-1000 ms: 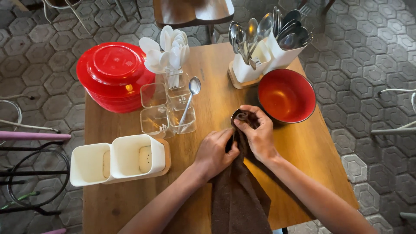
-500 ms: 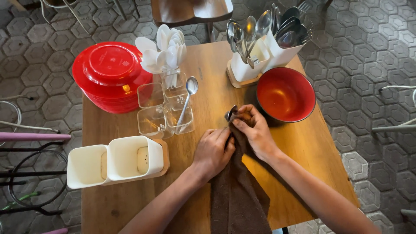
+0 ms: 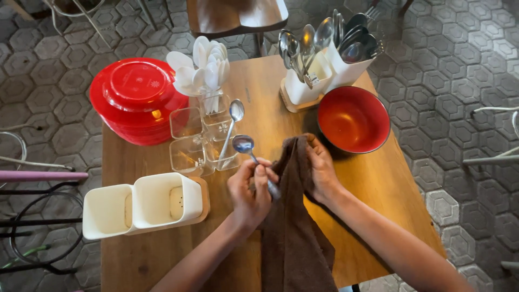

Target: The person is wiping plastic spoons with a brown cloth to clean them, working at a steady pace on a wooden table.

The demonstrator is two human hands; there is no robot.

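Note:
My left hand (image 3: pixel 250 188) grips the handle of a metal spoon (image 3: pixel 244 145), whose bowl points up and to the left over the wooden table (image 3: pixel 373 189). My right hand (image 3: pixel 320 170) clutches a dark brown cloth (image 3: pixel 294 238) that hangs down toward me and covers the lower part of the spoon's handle. Just left of the spoon stands a clear sectioned holder (image 3: pixel 199 141) with another metal spoon (image 3: pixel 233 116) leaning in it.
A stack of red bowls (image 3: pixel 136 100) sits at the left, white plastic spoons (image 3: pixel 204 67) behind the clear holder. Two white cutlery boxes (image 3: pixel 323 67) full of metal spoons stand at the back, a red bowl (image 3: pixel 353 119) at right, two empty white boxes (image 3: pixel 141 204) at front left.
The spoon was wrapped in the cloth between both hands. Now my left hand has drawn it out to the left, and its bowl is bare.

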